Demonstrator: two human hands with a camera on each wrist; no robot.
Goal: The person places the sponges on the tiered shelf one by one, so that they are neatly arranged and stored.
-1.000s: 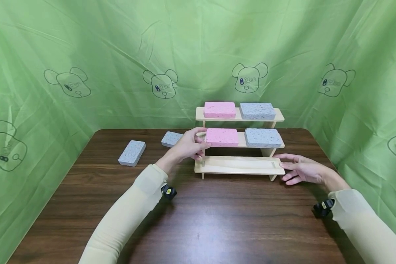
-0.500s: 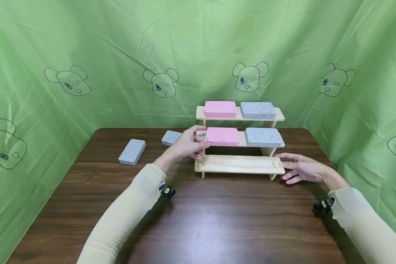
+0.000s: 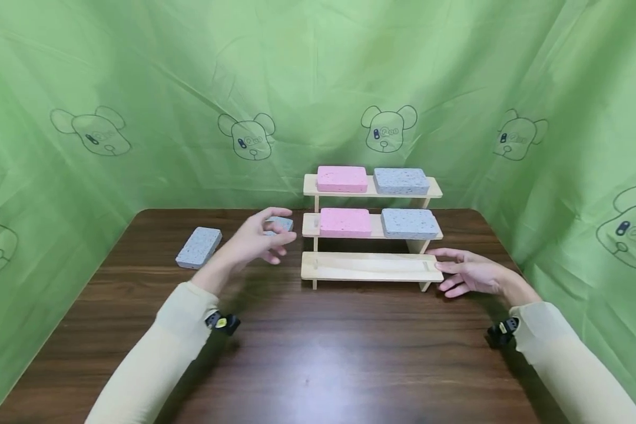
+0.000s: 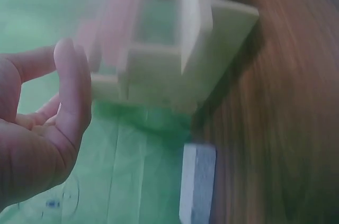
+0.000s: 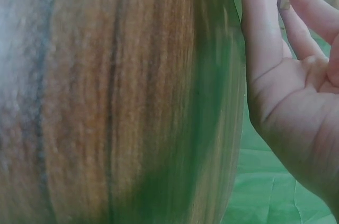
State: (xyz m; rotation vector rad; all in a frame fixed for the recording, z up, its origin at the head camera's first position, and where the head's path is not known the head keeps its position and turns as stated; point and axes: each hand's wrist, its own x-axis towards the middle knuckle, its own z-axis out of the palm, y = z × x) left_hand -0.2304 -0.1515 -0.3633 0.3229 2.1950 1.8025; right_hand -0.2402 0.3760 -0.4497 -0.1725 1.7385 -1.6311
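Observation:
A three-tier wooden display rack (image 3: 371, 268) stands on the table. Its top tier carries a pink sponge (image 3: 341, 179) and a blue sponge (image 3: 401, 181); another pink sponge (image 3: 345, 222) and blue sponge (image 3: 409, 223) lie on the middle tier. The lowest tier is bare. My right hand (image 3: 474, 274) holds that tier's right end between thumb and fingers. Left of the rack, my left hand (image 3: 251, 238) is in the air with fingers apart, holding nothing. Behind its fingers a loose blue sponge (image 3: 282, 223) is partly hidden.
Another blue sponge (image 3: 199, 247) lies farther left on the brown wooden table (image 3: 307, 353). A green curtain (image 3: 180, 147) printed with bear heads hangs behind the table and along both sides.
My left hand has let go of the rack's left side and moved left, in front of the loose blue sponge. The right hand stays at the rack. The head view has shifted slightly.

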